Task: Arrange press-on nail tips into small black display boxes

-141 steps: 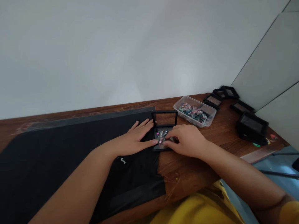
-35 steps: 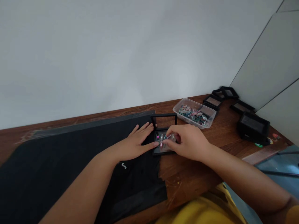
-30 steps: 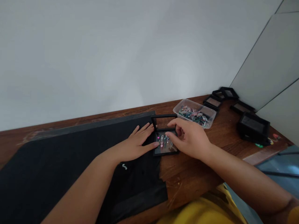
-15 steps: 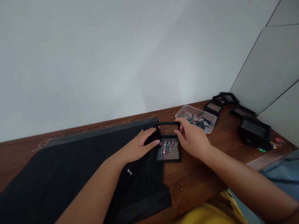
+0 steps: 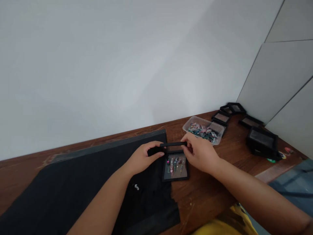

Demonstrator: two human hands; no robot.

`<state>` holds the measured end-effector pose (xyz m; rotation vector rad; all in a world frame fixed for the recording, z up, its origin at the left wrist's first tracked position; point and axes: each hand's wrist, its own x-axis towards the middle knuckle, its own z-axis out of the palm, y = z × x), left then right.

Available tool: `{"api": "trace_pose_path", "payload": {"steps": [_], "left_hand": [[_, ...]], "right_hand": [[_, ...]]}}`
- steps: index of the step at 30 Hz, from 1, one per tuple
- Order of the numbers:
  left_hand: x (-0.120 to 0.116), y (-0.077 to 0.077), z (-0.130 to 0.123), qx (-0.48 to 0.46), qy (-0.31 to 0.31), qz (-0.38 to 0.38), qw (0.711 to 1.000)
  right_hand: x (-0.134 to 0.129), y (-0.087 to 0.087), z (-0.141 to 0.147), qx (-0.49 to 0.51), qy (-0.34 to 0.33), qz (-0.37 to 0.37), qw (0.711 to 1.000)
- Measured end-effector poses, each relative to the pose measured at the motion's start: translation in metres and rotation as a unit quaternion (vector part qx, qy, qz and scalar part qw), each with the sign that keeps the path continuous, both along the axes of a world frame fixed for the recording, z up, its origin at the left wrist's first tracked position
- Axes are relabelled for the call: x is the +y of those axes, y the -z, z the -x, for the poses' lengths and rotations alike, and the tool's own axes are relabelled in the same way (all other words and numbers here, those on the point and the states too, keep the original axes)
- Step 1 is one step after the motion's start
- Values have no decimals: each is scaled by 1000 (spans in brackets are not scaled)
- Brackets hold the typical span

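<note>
One left hand [image 5: 141, 159] and one right hand [image 5: 201, 154] pinch the black lid [image 5: 173, 144]. Shiny bits [image 5: 175, 164] lie in the box [image 5: 176, 179].

A shallow, rectangular black plastic case [image 5: 176, 179] lies flat and open across the right edge of the black mat [image 5: 85, 182], its framed lid [image 5: 173, 144] raised at the back. Glossy pink, teal and clear nail-shaped pieces [image 5: 175, 161] stand lengthwise, side by side, inside the base.

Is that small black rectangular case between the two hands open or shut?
Open: the black case has its black-framed lid tilted up, leaving small colourful decorated pieces uncovered.
</note>
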<state>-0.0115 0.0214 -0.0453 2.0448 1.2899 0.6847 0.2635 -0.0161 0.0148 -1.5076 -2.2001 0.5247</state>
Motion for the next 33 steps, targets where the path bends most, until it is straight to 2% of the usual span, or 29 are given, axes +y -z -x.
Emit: {"api": "trace_pose_path", "payload": {"steps": [5, 9, 13, 16, 19, 23, 33], "left_hand": [[3, -2, 14, 11, 56, 55, 997], [4, -10, 25, 50, 116, 107, 986], [0, -21, 29, 89, 142, 145, 975], [-4, -23, 28, 114, 134, 161, 971], [-7, -19, 24, 143, 97, 160, 972], [-10, -15, 16, 158, 74, 149, 973], [-16, -18, 10, 182, 66, 172, 966]], "right_hand": [[-5, -11, -6, 14, -97, 69, 993], [-8, -20, -12, -14, -188, 166, 968], [-9, -25, -11, -62, -224, 189, 954], [-9, -26, -8, -141, -233, 171, 947], [-8, -28, -8, -195, -221, 160, 942], [-7, -31, -11, -201, -206, 171, 942], [-7, -33, -10, -206, -190, 188, 942]]}}
